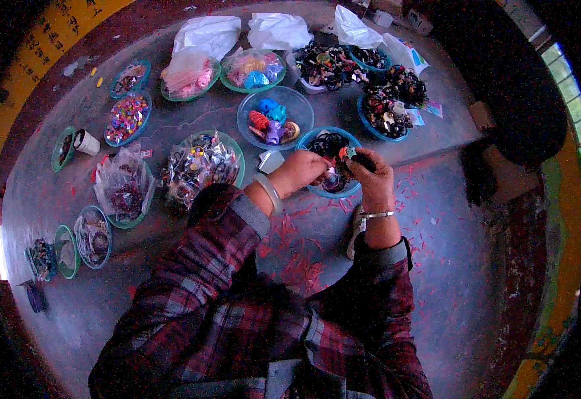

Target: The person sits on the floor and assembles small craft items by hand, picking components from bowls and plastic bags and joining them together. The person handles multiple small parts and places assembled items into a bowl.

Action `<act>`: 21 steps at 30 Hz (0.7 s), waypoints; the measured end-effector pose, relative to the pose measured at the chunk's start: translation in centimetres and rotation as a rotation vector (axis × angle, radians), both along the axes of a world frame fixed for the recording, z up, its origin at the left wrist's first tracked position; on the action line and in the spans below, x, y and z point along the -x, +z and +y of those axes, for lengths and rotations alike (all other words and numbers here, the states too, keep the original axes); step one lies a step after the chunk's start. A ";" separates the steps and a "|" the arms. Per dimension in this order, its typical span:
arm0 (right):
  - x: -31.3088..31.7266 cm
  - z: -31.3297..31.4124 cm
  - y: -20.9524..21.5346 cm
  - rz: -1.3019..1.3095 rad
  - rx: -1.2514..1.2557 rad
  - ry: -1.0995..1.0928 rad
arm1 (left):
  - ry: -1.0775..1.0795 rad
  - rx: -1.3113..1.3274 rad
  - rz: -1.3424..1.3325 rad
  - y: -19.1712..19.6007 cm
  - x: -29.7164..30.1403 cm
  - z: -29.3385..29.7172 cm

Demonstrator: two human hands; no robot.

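Grey concrete is spreading across the platform (447, 126), where basins of trinkets are standing, and red scraps (304, 274) are littering the floor below. From the head view, the left hand (297, 173) is hanging over the near edge of a blue basin (334, 195), its thumb and fingertips sitting narrowly together; whether they are gripping anything, I cannot tell. Beside them, dark bands (326, 144) and a pale piece (331, 171) are showing inside. The right hand (376, 179) is pinching a small green-and-orange trinket (350, 152), which is sitting above that basin's right side, between thumb and fingers. It is looking light and fairly stiff, perhaps a little slick, so a gentle pinch on its flat faces should be serving better than squeezing its thin points. Farther off, a clear basin (243, 110) is holding bright bundles (274, 112).
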State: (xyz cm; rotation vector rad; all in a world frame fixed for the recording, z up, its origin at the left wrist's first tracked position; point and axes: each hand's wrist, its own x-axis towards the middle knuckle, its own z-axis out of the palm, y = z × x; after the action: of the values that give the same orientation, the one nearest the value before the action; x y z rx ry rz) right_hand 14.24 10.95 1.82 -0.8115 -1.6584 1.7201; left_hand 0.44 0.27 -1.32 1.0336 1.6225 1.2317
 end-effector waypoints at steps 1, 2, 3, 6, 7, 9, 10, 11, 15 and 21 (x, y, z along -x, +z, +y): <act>0.0 0.0 -0.2 0.021 -0.021 0.007 | -0.001 -0.012 0.012 0.0 0.0 0.0; 0.0 0.1 -0.6 0.043 -0.043 0.015 | -0.003 -0.023 0.025 0.0 -0.1 0.1; 0.0 0.1 -0.8 0.064 -0.064 0.022 | -0.011 -0.006 0.028 0.0 -0.1 0.1; 0.2 -0.3 -0.5 -0.181 -0.501 -0.007 | -0.025 0.030 0.025 -0.3 0.1 0.2; 0.2 -0.7 -0.1 -0.231 -0.597 0.007 | -0.028 0.025 0.012 -0.2 0.1 0.2; 0.3 -1.6 1.2 -0.329 -0.788 0.038 | -0.015 0.011 -0.038 -0.2 0.2 0.1; 0.2 -1.8 1.7 -0.326 -0.802 0.067 | -0.002 0.000 -0.076 0.5 0.0 -0.1; 0.2 -2.0 2.0 -0.323 -0.815 0.096 | 0.012 -0.010 -0.113 0.8 -0.1 -0.2; 0.2 -1.8 1.9 -0.383 -0.888 0.178 | 0.026 -0.041 -0.176 -0.5 0.0 0.3; 0.1 -1.5 1.4 -0.404 -0.672 0.249 | 0.019 -0.093 -0.227 -0.2 0.0 0.1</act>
State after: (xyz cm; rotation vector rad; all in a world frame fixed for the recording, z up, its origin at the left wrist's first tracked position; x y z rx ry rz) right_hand 14.12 9.50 3.20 -0.6601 -2.4981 1.0401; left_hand 0.44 0.37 -1.55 0.8996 1.4149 1.3950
